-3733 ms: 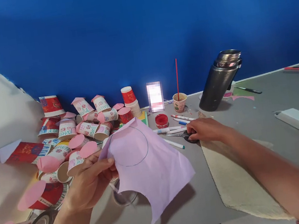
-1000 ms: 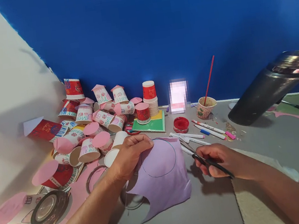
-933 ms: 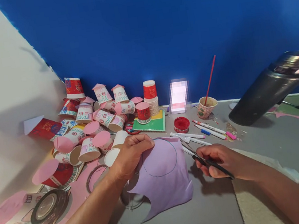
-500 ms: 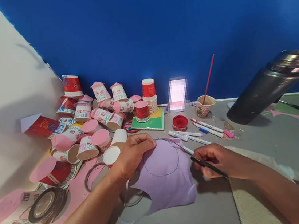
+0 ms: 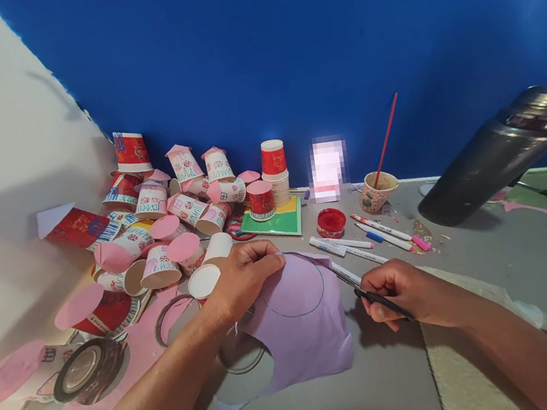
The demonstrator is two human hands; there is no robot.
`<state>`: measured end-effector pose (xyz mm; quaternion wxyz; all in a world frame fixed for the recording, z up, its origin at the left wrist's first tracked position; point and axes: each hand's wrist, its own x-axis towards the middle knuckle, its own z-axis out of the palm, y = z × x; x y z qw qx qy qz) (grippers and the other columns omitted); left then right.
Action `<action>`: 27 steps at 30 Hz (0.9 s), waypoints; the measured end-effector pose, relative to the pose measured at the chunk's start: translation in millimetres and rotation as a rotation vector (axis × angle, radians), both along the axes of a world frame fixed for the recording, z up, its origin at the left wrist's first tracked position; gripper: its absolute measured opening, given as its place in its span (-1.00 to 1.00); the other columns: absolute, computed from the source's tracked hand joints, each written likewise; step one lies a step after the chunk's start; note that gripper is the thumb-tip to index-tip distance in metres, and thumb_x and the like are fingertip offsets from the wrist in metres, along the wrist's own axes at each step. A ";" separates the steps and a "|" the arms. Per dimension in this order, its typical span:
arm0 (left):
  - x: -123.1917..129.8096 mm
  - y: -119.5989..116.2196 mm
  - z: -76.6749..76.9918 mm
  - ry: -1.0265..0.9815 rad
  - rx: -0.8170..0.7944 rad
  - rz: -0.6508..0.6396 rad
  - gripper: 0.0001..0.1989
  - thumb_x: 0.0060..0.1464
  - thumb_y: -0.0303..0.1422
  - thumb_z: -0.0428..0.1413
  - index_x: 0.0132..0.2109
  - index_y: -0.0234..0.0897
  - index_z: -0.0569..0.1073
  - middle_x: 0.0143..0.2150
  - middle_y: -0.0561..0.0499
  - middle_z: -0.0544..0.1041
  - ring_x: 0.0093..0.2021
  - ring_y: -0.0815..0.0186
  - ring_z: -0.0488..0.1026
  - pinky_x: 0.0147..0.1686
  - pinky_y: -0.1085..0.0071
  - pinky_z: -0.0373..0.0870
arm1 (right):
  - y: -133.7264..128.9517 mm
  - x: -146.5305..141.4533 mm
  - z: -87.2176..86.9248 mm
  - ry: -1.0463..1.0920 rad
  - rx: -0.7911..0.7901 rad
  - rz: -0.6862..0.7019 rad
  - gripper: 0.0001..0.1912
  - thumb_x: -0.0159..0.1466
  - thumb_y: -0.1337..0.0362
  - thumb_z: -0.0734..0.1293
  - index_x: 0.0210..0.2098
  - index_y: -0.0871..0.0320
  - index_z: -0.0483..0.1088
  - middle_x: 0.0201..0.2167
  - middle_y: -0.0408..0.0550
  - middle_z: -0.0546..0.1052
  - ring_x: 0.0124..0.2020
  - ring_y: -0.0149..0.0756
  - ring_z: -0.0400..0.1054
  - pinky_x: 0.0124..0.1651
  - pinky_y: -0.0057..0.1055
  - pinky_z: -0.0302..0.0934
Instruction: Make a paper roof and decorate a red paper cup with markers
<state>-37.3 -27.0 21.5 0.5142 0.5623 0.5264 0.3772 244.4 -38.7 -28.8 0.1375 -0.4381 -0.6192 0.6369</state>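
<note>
A sheet of purple paper [image 5: 304, 339] with a drawn circle outline hangs from my left hand [image 5: 250, 275], whose thumb and fingers pinch its upper left edge. A round piece is cut out of the sheet's lower left. My right hand [image 5: 393, 293] grips black-handled scissors [image 5: 379, 300], their blades pointing up and left at the paper's upper right edge, close to the circle line. How far the blades are parted I cannot tell. Below the paper's cutout lies a dark ring [image 5: 244, 363], partly hidden.
Many decorated paper cups [image 5: 160, 263] with pink tops are piled at left beside a tape roll [image 5: 86, 371]. Markers [image 5: 388, 237], a red lid [image 5: 331, 223], a cup with a red straw [image 5: 377, 193] and a leaning black flask [image 5: 489, 160] stand behind. A cloth [image 5: 461, 368] lies at right.
The scissors and my right hand have shifted slightly right, away from the circle. The paper has tilted a little in my left hand, its right side moving slightly left.
</note>
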 end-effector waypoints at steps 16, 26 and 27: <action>3.8 -3.8 -7.2 0.077 -0.019 -0.098 -0.77 0.00 -0.27 0.17 -0.53 -0.27 0.39 -0.61 0.15 0.24 -0.59 0.47 0.11 -0.60 0.47 -0.06 | -0.9 -1.4 1.5 -0.029 0.009 0.078 -0.38 0.01 -0.29 0.50 -0.46 0.18 0.39 -0.58 -0.11 0.51 -0.53 -0.38 0.30 -0.44 -0.46 0.03; 7.4 -5.4 -6.6 0.085 0.014 -0.116 -0.75 -0.01 -0.25 0.17 -0.54 -0.27 0.39 -0.59 0.13 0.25 -0.55 0.45 0.11 -0.56 0.47 -0.02 | -0.7 1.5 -5.0 -0.003 -0.004 0.080 -0.41 0.07 -0.27 0.48 -0.46 0.18 0.41 -0.58 -0.12 0.50 -0.55 -0.40 0.29 -0.46 -0.47 0.01; 7.2 -5.2 -7.0 0.087 0.012 -0.116 -0.75 -0.01 -0.25 0.16 -0.54 -0.27 0.39 -0.59 0.13 0.25 -0.55 0.45 0.11 -0.56 0.47 -0.02 | -0.6 2.4 -6.7 0.009 -0.010 0.079 -0.41 0.06 -0.27 0.49 -0.46 0.18 0.41 -0.58 -0.12 0.50 -0.55 -0.40 0.28 -0.47 -0.47 0.01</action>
